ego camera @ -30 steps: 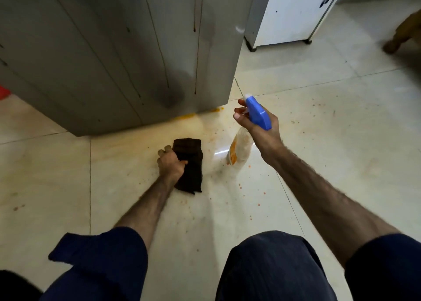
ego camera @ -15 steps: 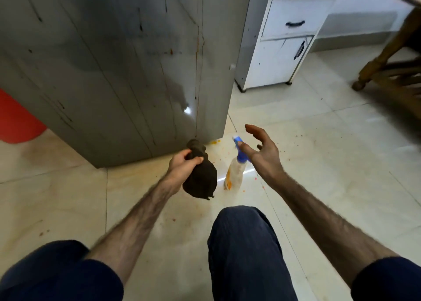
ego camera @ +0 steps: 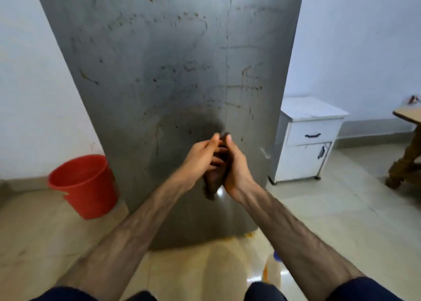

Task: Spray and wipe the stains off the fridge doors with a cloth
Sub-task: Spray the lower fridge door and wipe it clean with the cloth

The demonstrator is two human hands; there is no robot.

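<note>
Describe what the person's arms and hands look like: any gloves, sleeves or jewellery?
Both hands are bare: no gloves on the left hand or the right hand, and no rings or watch that this somewhat blurred picture shows. The forearms are bare and hairy, with veins standing out. Dark navy sleeves are pushed up towards the elbows, seen at the bottom edge.

spray bottle (ego camera: pixel 272 270) released, right hand (ego camera: pixel 237 166) joins cloth (ego camera: pixel 213 182)

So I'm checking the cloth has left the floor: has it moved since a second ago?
Yes. The cloth has come up off the floor and is now held between both hands in front of the fridge door.
</note>
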